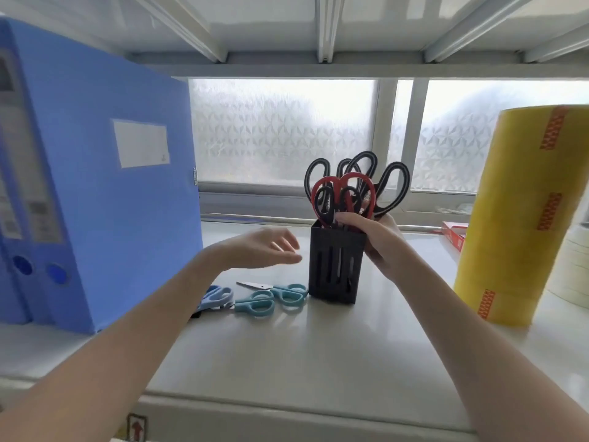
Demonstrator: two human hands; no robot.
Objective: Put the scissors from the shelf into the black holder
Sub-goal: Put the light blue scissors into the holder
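A black slotted holder [334, 266] stands upright on the white shelf [287, 346]. Several scissors stick out of its top, some with black handles [393, 183] and one pair with red handles [345, 183]. My right hand [379, 240] grips the holder's right side and rim, fingers touching the scissors at the top. My left hand [264, 248] hovers open just left of the holder, holding nothing. Below it, flat on the shelf, lie two teal-handled scissors [274, 299] and one light blue pair [216, 296], partly hidden by my left forearm.
Blue file boxes [105, 193] stand on the left of the shelf. A tall stack of yellow tape rolls [522, 218] stands on the right, white tape rolls [573, 269] beside it. A red box [454, 234] lies behind. Another shelf runs overhead.
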